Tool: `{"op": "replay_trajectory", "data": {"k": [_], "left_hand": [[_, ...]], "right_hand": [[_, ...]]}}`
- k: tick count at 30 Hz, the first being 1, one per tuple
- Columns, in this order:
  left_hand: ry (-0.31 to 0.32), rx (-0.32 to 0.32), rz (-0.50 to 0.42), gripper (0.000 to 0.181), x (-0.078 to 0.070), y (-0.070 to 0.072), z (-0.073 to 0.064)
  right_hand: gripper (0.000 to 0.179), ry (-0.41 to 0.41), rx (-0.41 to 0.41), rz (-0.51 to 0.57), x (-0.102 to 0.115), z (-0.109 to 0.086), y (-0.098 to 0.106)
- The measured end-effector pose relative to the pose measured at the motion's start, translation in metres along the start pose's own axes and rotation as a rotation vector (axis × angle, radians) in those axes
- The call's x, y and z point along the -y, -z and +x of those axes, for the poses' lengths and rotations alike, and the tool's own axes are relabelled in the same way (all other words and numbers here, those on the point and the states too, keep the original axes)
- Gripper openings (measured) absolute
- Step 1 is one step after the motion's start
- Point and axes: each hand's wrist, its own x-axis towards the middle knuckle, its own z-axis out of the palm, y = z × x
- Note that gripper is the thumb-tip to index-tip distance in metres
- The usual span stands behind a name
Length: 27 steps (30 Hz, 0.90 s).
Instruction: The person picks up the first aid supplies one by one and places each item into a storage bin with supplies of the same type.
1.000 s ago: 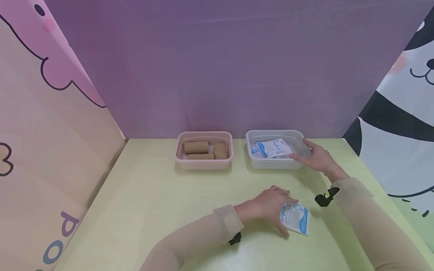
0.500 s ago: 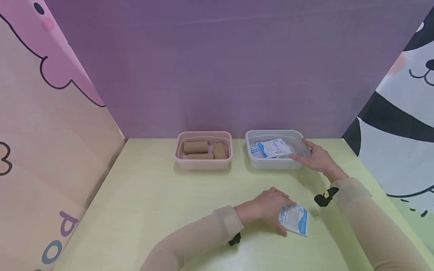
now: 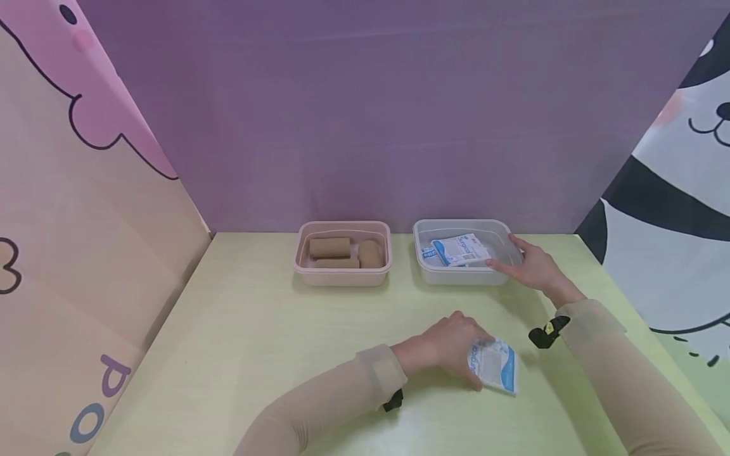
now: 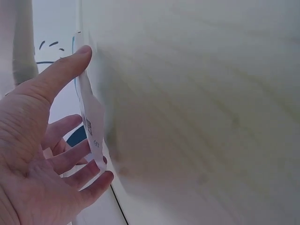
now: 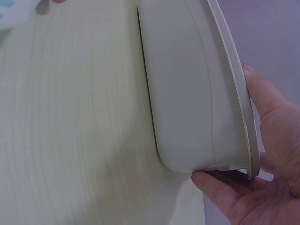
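A flat white-and-blue packet marked "Surgical" (image 3: 495, 366) is at the table's near right. My left hand (image 3: 450, 345) holds it from the left, thumb at the near edge and fingers at the far edge. In the left wrist view, the packet (image 4: 93, 110) stands edge-on between thumb and fingertips, close over the tabletop. My right hand (image 3: 533, 267) grips the right end of a pale grey plastic bin (image 3: 456, 277), where similar packets (image 3: 462, 249) lie. In the right wrist view, the thumb is on the rim of the bin (image 5: 187, 93) and fingers reach beneath the rim.
Left of the grey bin stands a pink plastic bin (image 3: 342, 278) with several tan rolls (image 3: 330, 247) inside. Both bins stand at the back of the pale wooden table (image 3: 251, 329), against a purple wall (image 3: 353, 114). Cartoon-printed panels (image 3: 85, 240) flank the table.
My left thumb and fingers have drawn in around the packet, which has shifted slightly left. My right hand and the grey bin have stayed in place.
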Motion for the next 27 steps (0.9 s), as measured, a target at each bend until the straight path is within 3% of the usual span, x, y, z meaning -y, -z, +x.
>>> {"op": "replay_trajectory", "data": {"k": [10, 18, 27], "left_hand": [[0.04, -0.046, -0.057, 0.086, 0.01, 0.007, -0.003], [0.003, -0.101, -0.041, 0.089, 0.02, 0.02, -0.003], [0.005, -0.142, -0.13, 0.086, 0.03, 0.03, -0.001]], "right_hand": [[0.118, -0.001, -0.001, 0.015, 0.002, 0.0, -0.001], [0.117, 0.008, -0.012, -0.002, 0.002, -0.001, 0.0], [0.117, 0.009, -0.012, 0.007, -0.001, 0.003, -0.001]]}}
